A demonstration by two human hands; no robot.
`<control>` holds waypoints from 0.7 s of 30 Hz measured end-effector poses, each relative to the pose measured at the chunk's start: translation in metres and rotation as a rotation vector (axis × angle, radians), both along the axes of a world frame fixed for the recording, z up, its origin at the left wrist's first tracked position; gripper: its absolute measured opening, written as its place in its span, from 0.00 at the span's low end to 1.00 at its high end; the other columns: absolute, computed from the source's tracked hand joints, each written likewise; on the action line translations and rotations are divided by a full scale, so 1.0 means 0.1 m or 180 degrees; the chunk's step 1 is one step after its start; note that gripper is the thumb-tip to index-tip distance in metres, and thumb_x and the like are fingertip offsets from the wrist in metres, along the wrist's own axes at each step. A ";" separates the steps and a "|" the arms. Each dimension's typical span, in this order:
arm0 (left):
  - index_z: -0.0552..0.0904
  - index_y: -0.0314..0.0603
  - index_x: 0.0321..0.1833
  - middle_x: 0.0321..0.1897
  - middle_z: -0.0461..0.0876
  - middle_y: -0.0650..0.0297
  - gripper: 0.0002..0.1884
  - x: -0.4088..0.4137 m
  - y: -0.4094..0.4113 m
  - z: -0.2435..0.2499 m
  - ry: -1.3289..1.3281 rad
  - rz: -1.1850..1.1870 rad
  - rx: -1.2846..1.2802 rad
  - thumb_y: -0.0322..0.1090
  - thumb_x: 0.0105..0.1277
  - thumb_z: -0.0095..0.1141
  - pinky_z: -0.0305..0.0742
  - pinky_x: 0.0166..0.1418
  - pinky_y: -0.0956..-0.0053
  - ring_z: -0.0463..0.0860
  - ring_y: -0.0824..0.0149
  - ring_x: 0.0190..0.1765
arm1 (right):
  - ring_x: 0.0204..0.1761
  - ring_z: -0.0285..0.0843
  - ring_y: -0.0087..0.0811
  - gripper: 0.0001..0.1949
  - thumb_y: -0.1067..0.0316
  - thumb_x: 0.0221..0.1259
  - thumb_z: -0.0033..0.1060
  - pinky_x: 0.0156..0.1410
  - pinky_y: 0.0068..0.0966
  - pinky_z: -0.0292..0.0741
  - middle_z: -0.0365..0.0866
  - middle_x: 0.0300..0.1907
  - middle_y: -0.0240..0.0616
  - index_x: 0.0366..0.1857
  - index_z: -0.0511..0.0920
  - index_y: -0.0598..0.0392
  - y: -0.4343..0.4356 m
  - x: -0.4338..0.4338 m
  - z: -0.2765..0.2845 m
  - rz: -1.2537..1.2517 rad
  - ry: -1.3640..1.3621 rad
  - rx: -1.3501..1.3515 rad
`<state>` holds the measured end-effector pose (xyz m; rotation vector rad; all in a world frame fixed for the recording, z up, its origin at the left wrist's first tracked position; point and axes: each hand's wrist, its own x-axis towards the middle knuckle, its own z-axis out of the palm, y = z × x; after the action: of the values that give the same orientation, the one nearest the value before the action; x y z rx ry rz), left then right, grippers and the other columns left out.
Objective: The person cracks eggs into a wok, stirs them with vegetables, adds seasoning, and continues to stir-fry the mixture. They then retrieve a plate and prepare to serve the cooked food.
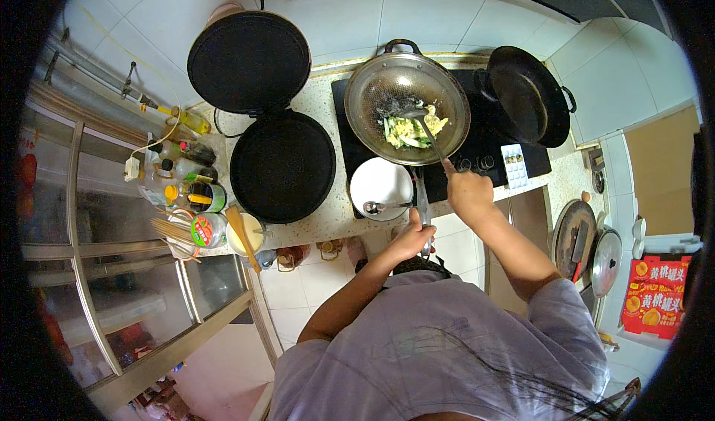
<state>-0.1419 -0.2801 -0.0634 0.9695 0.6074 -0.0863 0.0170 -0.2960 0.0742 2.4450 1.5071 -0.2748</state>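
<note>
My right hand (pixel 470 193) grips the handle of a metal spatula (pixel 431 136), whose blade rests in the wok at the food. The wok (pixel 366 94) sits on the black cooktop (pixel 342 125) and holds scrambled egg with green-and-white vegetable pieces (pixel 408 132). My left hand (pixel 411 237) is closed around the wok's long handle (pixel 422 200). A white bowl (pixel 381 183) stands just in front of the wok, left of that handle. A metal spoon (pixel 373 207) lies across the bowl, its handle reaching towards my left hand; whether my fingers touch it I cannot tell.
An opened electric griddle (pixel 282 167) stands at left, beside sauce bottles (pixel 206 196) and a container (pixel 252 235) with a wooden spatula (pixel 241 234) across it. At right are a black pan (pixel 519 97), a blister pack (pixel 514 167), a cleaver (pixel 581 241) on a round board (pixel 567 225), and a lid (pixel 606 264).
</note>
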 end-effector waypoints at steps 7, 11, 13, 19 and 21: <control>0.47 0.40 0.56 0.32 0.75 0.56 0.24 0.03 0.00 -0.04 -0.0051 -0.0018 0.0233 0.34 0.71 0.49 0.80 0.25 0.69 0.81 0.64 0.26 | 0.28 0.85 0.44 0.22 0.68 0.58 0.53 0.31 0.40 0.80 0.84 0.27 0.45 0.60 0.76 0.48 0.30 0.21 -0.19 0.0049 -0.0036 0.0490; 0.47 0.40 0.56 0.32 0.75 0.55 0.24 0.02 0.03 0.10 0.0044 0.0095 -0.0018 0.34 0.71 0.50 0.81 0.27 0.69 0.79 0.66 0.28 | 0.28 0.85 0.43 0.23 0.68 0.59 0.53 0.31 0.40 0.80 0.84 0.27 0.46 0.61 0.75 0.47 -0.06 0.10 0.10 0.0280 0.0081 0.0205; 0.47 0.40 0.55 0.32 0.76 0.54 0.24 0.02 0.02 -0.02 0.0069 -0.0004 0.0052 0.34 0.70 0.50 0.79 0.26 0.68 0.81 0.64 0.26 | 0.28 0.85 0.42 0.22 0.68 0.59 0.53 0.31 0.40 0.79 0.84 0.26 0.45 0.60 0.76 0.48 -0.05 0.12 0.09 0.0247 0.0019 0.0308; 0.45 0.39 0.60 0.31 0.76 0.55 0.28 0.04 -0.02 -0.07 0.0010 -0.0023 0.0197 0.34 0.70 0.49 0.79 0.26 0.69 0.81 0.64 0.26 | 0.26 0.84 0.41 0.22 0.67 0.59 0.54 0.29 0.40 0.78 0.84 0.25 0.43 0.61 0.75 0.47 0.21 0.19 -0.10 0.0368 -0.0049 0.0548; 0.46 0.40 0.59 0.31 0.76 0.55 0.27 0.02 -0.02 0.03 -0.0070 0.0159 0.0164 0.34 0.70 0.49 0.79 0.26 0.69 0.81 0.64 0.25 | 0.25 0.84 0.41 0.23 0.68 0.58 0.54 0.29 0.40 0.78 0.84 0.24 0.43 0.61 0.75 0.46 0.02 0.15 0.00 0.0516 -0.0053 0.0491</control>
<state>-0.1395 -0.2823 -0.0606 1.0032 0.6157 -0.0158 0.0319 -0.2941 0.0745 2.4124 1.7678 -0.1101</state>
